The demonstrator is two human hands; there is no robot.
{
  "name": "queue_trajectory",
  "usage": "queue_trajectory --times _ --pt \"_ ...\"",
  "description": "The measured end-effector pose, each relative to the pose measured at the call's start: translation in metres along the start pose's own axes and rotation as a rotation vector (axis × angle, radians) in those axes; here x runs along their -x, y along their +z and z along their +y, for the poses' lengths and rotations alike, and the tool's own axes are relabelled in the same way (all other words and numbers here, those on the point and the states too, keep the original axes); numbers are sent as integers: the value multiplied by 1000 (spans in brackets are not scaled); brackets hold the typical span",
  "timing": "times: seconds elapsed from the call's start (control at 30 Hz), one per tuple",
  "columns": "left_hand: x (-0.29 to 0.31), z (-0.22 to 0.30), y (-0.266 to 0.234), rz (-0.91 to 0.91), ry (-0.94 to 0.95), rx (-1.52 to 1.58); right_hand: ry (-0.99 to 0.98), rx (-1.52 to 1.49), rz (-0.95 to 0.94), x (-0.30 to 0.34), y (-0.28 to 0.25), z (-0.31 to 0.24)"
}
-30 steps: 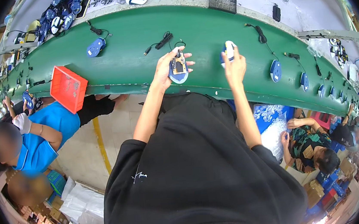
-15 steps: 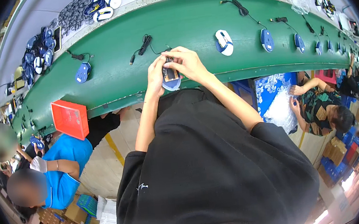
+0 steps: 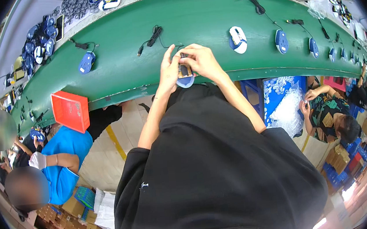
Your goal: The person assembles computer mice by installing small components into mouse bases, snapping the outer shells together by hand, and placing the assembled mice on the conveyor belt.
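Note:
An opened computer mouse (image 3: pixel 185 82) is held over the near edge of the green belt. Its brown circuit board shows above the blue-grey shell. My left hand (image 3: pixel 169 75) grips the mouse from the left side, with the index finger sticking up. My right hand (image 3: pixel 203 61) is curled over the top end, its thumb and fingertips pressed on the board area; the fingers hide whatever small part lies there. From that end a black cable (image 3: pixel 155 35) runs to a coiled bundle lying on the belt just beyond my hands.
Along the green belt (image 3: pixel 116 59) lie a white-and-blue mouse (image 3: pixel 238 40) and several blue mouse bases with cables, such as one base (image 3: pixel 281 41). A red bin (image 3: pixel 71 111) hangs at the near edge. Co-workers sit left and right; a plastic bag of parts (image 3: pixel 285 111) lies at right.
The belt items and my hands appear shifted to the right. My left index finger has lifted away from the mouse, while my right fingers stay over the board.

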State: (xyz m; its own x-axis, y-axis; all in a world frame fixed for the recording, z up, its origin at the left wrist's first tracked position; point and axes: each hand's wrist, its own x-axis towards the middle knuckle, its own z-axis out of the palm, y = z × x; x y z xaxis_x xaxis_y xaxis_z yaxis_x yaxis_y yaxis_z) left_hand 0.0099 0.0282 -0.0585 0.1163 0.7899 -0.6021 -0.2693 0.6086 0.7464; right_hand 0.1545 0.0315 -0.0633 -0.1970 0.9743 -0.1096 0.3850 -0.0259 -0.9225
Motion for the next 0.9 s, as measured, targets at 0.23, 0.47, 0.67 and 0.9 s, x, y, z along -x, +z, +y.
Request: queue_trajectory --times 0.23,0.47,0.67,0.9 --pt "-15 -17 -5 -20 -4 -48 67 52 37 2 5 -7" --pt "-18 -22 -3 27 -131 149 40 167 53 -2 7 -9" --pt "-19 -26 -5 163 24 -182 -21 229 105 -6 10 -13" --pt "-20 -36 0 266 132 -375 -22 298 73 -1 15 -5"
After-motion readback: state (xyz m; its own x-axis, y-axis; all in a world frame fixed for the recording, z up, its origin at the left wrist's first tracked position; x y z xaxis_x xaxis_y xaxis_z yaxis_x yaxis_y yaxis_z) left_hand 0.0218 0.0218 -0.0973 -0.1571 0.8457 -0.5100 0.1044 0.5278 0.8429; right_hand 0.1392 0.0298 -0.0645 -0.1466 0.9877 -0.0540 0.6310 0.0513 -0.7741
